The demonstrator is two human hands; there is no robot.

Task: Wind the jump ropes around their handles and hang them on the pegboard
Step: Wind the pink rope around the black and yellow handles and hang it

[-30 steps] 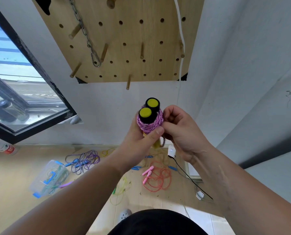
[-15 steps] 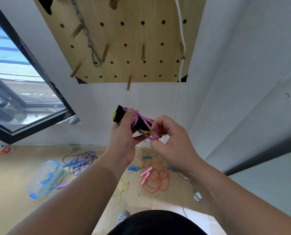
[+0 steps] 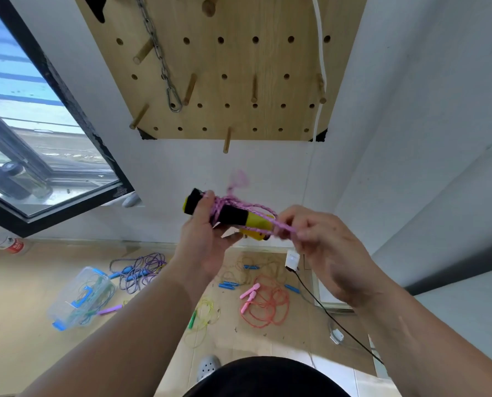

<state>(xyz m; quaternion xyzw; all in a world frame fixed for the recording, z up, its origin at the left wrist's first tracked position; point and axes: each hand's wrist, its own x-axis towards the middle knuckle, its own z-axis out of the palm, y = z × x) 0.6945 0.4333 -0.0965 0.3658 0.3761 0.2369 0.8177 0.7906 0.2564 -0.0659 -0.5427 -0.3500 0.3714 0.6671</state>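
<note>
The pair of black and yellow handles (image 3: 237,216) was in the middle of the frame, lying almost level in front of the white wall and well below the pegboard (image 3: 233,90). The pink rope (image 3: 220,203) was wound in a few loose turns around the black part of the handles, and one blurred loop stood up above them. The left hand (image 3: 207,247) gripped the handles from below near their black end, its fingers curled round them and over some turns of the rope. The right hand (image 3: 322,250) was just beside the yellow ends, and its thumb and fingertips (image 3: 295,224) pinched a strand of the pink rope, while the other fingers were loosely bent. On the pegboard in the upper middle of the frame hung a metal chain (image 3: 161,64) among wooden pegs. On the floor in the lower part lay a red rope (image 3: 267,310), a purple rope (image 3: 141,270) and a clear plastic box (image 3: 75,302).
</note>
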